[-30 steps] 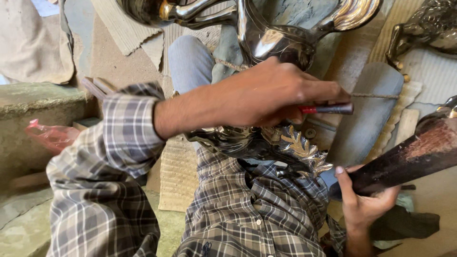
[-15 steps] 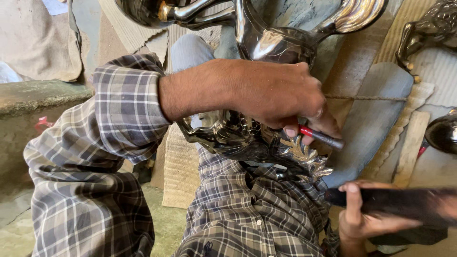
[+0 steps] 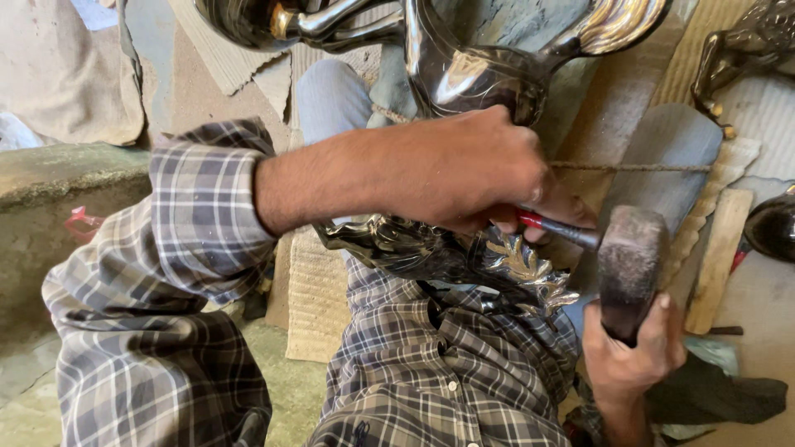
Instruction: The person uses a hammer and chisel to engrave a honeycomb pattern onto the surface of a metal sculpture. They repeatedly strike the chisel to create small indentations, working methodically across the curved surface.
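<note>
The left arm reaches across the body from the left side, with the checked sleeve pushed up above the bare forearm. The left hand (image 3: 472, 170) is turned back upward, and its fingers are curled tight into a grip under the palm. The right hand (image 3: 633, 352) comes up from the lower right side. Its wrist is bent, and the fingers are wrapped closed, with the thumb on top.
</note>
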Demonstrator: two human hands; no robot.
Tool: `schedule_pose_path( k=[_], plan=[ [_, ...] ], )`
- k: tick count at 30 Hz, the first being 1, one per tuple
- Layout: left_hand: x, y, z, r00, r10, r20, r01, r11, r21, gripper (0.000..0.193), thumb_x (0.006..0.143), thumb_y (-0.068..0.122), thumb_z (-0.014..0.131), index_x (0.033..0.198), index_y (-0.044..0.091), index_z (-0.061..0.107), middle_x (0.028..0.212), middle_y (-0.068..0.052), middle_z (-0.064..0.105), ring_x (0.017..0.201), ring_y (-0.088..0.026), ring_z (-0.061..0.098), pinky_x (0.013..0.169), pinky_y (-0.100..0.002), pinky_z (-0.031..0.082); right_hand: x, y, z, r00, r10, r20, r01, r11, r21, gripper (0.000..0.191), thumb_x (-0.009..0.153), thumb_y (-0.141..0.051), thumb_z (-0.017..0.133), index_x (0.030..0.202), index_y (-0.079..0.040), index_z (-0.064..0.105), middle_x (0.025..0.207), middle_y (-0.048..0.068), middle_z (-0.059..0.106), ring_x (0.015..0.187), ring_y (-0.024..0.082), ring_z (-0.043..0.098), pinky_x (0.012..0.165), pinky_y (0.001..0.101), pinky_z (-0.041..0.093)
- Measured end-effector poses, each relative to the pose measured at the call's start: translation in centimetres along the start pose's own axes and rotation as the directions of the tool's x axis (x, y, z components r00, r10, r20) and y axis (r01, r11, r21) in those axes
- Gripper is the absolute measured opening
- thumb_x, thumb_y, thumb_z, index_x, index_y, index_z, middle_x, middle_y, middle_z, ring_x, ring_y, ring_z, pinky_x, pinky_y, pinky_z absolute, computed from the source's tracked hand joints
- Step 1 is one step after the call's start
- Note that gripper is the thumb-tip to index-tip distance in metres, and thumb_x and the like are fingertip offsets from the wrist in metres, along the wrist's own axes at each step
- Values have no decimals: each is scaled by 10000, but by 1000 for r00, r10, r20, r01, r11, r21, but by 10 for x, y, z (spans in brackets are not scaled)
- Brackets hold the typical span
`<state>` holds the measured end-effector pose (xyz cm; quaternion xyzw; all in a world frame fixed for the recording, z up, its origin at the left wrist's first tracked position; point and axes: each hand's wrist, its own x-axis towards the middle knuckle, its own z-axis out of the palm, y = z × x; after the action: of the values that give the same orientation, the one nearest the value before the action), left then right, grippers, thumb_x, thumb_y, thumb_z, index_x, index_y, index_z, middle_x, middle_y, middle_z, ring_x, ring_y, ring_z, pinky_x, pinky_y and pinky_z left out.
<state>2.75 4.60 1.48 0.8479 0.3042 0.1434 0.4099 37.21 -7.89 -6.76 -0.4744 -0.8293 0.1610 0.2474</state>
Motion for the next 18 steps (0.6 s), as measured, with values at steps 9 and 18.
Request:
schedule_pose_path(
  k=[9, 18],
  plan=[
    [-15, 17, 5, 969, -123, -213, 127, 992, 7, 429, 899, 3, 733, 1323, 41, 676, 1048, -113, 789, 683, -193, 748, 451, -327, 564, 17, 15, -10, 990, 27, 141, -38, 996, 78, 946, 733, 85, 738, 1564, -72, 313, 930, 280, 645, 781, 379, 680, 727, 472, 564],
    [-51, 47, 47, 501, -472, -725, 301, 881, -366, 515, 1050, 20, 779, 1472, 87, 490, 1385, -99, 695, 962, -130, 818, 739, -227, 671, 70, 44, -20, 991, -117, 69, 109, 988, 110, 784, 1017, 36, 797, 1630, -71, 321, 1106, 220, 642, 886, 318, 657, 781, 402, 544]
  ],
)
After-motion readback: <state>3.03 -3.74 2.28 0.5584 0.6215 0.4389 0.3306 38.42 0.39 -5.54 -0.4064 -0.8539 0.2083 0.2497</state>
